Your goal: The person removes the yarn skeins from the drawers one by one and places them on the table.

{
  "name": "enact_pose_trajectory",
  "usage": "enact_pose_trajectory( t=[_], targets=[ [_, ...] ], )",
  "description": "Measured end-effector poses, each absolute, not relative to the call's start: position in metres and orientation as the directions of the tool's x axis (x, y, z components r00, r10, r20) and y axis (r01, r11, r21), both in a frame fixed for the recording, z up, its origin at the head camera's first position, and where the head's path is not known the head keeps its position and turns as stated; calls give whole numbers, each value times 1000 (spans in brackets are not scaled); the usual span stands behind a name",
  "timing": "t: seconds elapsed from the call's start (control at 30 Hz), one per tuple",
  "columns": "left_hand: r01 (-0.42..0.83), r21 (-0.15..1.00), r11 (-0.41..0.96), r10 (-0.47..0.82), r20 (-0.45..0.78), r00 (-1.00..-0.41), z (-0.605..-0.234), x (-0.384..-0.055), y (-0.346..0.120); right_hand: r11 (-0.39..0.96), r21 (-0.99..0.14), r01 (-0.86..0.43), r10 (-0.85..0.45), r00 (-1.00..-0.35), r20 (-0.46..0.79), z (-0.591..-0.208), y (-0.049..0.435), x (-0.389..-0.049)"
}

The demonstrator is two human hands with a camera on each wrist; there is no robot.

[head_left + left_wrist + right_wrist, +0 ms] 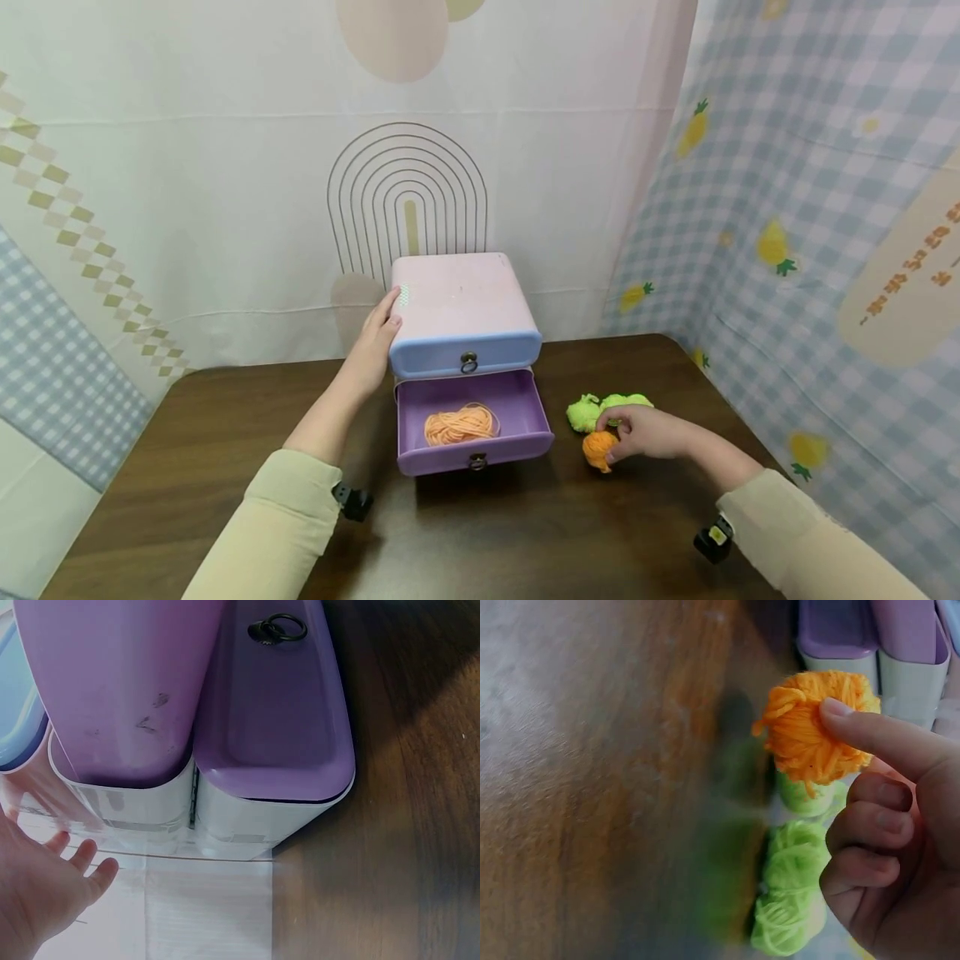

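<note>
My right hand (652, 431) pinches an orange ball of yarn (598, 451) between thumb and fingers, just above the table; the right wrist view shows the thumb across the yarn (817, 731). Behind it lie bright green yarn balls (583, 413). My left hand (369, 343) rests against the left side of a small drawer cabinet (461, 292) with a pink top, its fingers fairly straight in the left wrist view. The cabinet's purple drawer (517, 408) is pulled out and holds a light orange yarn skein (459, 425). Above it, the blue-fronted drawer (427, 358) is closed.
Another closed purple drawer (277, 705) with a ring handle sits beside the pulled-out one in the left wrist view. The cabinet stands on a dark wooden table (495, 542). Patterned cloth (225, 167) hangs behind the table and along its right side.
</note>
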State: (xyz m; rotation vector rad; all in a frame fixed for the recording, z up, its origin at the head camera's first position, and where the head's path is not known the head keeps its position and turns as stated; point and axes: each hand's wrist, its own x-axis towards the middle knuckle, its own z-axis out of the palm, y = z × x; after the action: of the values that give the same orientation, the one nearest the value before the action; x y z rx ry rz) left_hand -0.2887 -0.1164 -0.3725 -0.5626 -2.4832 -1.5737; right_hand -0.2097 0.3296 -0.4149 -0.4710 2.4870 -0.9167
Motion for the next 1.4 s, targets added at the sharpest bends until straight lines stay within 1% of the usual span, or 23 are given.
enact_pose_trajectory(
  t=[0.2, 0.47, 0.67, 0.9, 1.07, 1.27, 1.4],
  targets=[
    [388, 837, 385, 231, 320, -919, -372, -288, -117, 742, -660, -116, -431, -837, -338, -421, 332, -209],
    [380, 845, 376, 237, 309, -921, -371, -287, -117, 751, -649, -126, -412, -857, -310, -426, 337, -208],
    [384, 848, 367, 233, 316, -920, -371, -287, -116, 756, -646, -103, -380, -873, -307, -429, 341, -206],
    [379, 851, 363, 230, 313, -922, -373, -287, -116, 736, -675, -57, -376, -863, -338, -428, 345, -204],
    [378, 851, 365, 230, 311, -922, -373, -287, -117, 746, -664, -53, -364, -868, -339, -427, 344, -204],
    [381, 850, 363, 234, 312, -921, -373, -288, -116, 771, -635, -41, -320, -888, -330, -426, 342, -203],
    [383, 849, 364, 237, 313, -920, -373, -288, -117, 770, -637, -37, -315, -890, -329, -424, 344, -204]
  ],
)
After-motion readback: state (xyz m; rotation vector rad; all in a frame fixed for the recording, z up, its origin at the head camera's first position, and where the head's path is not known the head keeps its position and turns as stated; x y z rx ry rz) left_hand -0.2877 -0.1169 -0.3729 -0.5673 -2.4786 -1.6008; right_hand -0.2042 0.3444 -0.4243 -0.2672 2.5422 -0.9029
